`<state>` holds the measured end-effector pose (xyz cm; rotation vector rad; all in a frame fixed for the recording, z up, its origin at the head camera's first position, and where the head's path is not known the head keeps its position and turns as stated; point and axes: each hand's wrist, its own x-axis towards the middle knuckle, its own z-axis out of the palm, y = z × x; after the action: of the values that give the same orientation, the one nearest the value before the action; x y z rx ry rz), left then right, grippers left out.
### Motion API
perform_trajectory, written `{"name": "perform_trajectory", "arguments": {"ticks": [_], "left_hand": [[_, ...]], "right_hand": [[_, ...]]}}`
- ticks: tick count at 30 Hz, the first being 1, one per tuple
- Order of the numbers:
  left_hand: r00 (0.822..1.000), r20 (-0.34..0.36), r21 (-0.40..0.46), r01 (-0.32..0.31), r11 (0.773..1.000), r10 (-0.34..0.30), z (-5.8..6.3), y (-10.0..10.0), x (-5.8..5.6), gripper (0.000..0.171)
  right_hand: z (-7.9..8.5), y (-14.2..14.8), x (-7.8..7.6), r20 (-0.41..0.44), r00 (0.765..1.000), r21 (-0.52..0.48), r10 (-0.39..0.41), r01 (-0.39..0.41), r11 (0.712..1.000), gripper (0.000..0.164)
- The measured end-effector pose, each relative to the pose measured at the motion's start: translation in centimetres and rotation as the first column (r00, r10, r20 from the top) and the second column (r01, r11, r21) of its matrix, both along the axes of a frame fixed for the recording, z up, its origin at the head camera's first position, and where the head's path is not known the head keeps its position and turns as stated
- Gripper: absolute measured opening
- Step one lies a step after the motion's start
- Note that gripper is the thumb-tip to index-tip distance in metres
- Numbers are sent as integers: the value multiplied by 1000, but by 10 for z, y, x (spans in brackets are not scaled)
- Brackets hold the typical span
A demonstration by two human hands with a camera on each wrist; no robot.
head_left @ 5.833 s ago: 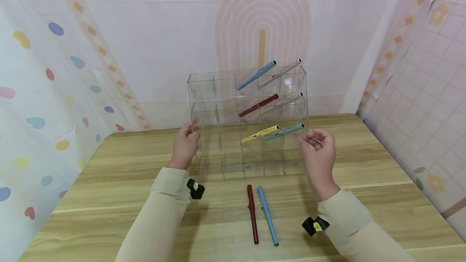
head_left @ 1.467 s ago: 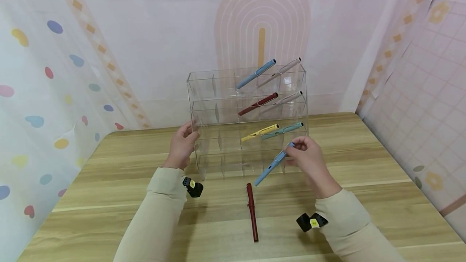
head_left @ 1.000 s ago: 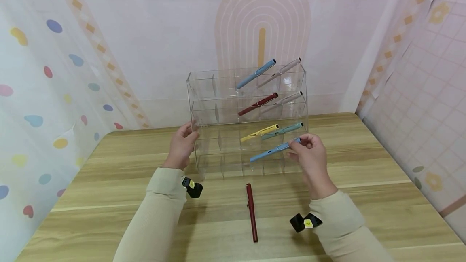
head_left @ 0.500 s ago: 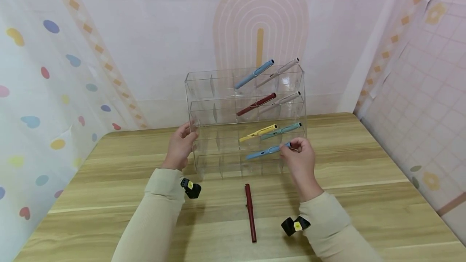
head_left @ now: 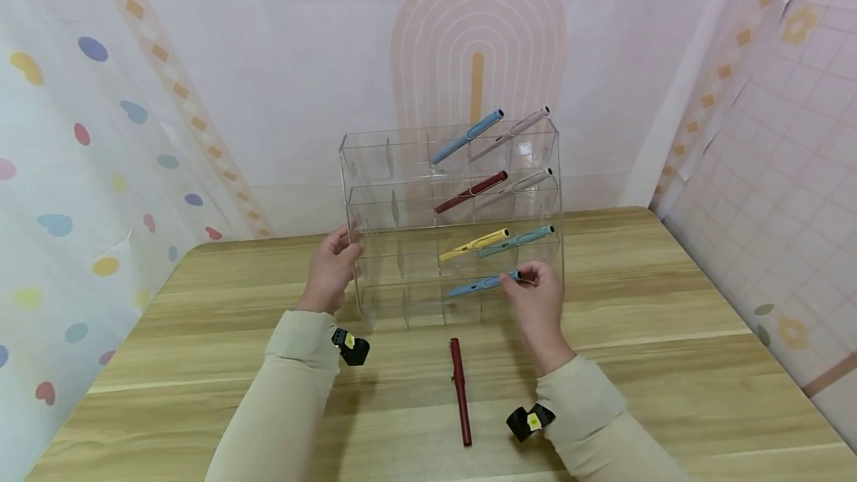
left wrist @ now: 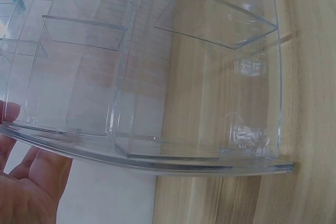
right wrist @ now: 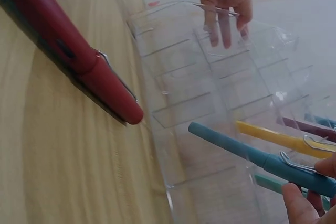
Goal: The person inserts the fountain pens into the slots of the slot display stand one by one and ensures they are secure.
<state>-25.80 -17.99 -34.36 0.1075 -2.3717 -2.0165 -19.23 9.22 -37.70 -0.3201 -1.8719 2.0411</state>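
Note:
A clear acrylic pen rack (head_left: 395,207) with stepped, divided tiers stands upright on the wooden table. My left hand (head_left: 332,268) grips its left side panel, thumb in front and fingers behind. In my right hand (head_left: 538,303), thumb and fingers pinch the clip end of a blue pen (head_left: 483,285), which slants at the lowest tier, right of the middle. From the right wrist view I cannot tell whether the blue pen (right wrist: 231,145) touches the rack. A dark red pen (head_left: 460,393) lies on the table in front of the rack.
Upper tiers hold another blue pen (head_left: 469,137), two pale pens, a dark red pen (head_left: 472,193), a yellow pen (head_left: 475,245) and a green pen (head_left: 517,240). A patterned cloth (head_left: 288,80) hangs behind the table (head_left: 669,333).
My right hand has picked the blue pen up from the table beside the red one and carried it to the lowest tier, lately moving left and slightly down. My left hand keeps its grip.

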Motion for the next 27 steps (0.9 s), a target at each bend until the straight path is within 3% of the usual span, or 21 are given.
{"name": "perform_trajectory", "arguments": {"ticks": [27], "left_hand": [[1000,-1,-26,3,1000,-3,1,-1,0,51]], "right_hand": [[-22,-10,9,-38,999,106,31,-27,994,19]]}}
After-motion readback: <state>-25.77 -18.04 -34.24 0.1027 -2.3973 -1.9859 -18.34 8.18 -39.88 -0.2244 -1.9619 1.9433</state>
